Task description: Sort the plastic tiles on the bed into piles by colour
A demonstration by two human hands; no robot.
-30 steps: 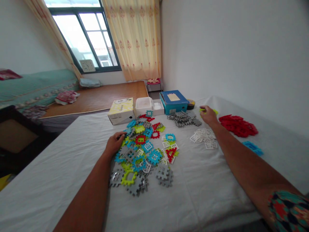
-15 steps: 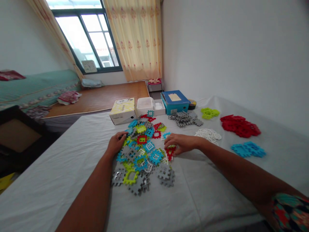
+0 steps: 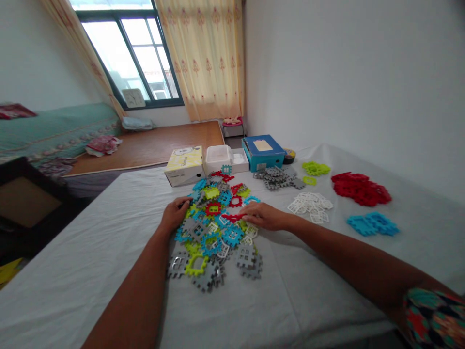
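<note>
A mixed heap of flat plastic waffle pieces (image 3: 214,228) in blue, grey, green, red and white lies on the white-covered table (image 3: 90,271). My left hand (image 3: 175,213) rests on the heap's left edge, fingers curled over pieces. My right hand (image 3: 262,214) lies on the heap's right side, fingers together, touching a red piece (image 3: 232,217); whether it grips it I cannot make out. Sorted piles lie to the right: grey (image 3: 278,177), green (image 3: 315,168), white (image 3: 310,202), red (image 3: 359,189) and blue (image 3: 372,224).
At the table's far edge stand a yellow-white box (image 3: 184,166), a clear plastic container (image 3: 218,156) and a blue box (image 3: 262,149). A white wall runs along the right. Beyond are a wooden platform, a bed and a window with curtains.
My right hand came back from the green pile at the far right to the mixed heap, then slid a little left onto a red piece. A single green piece now lies near the green pile. My left hand stayed put.
</note>
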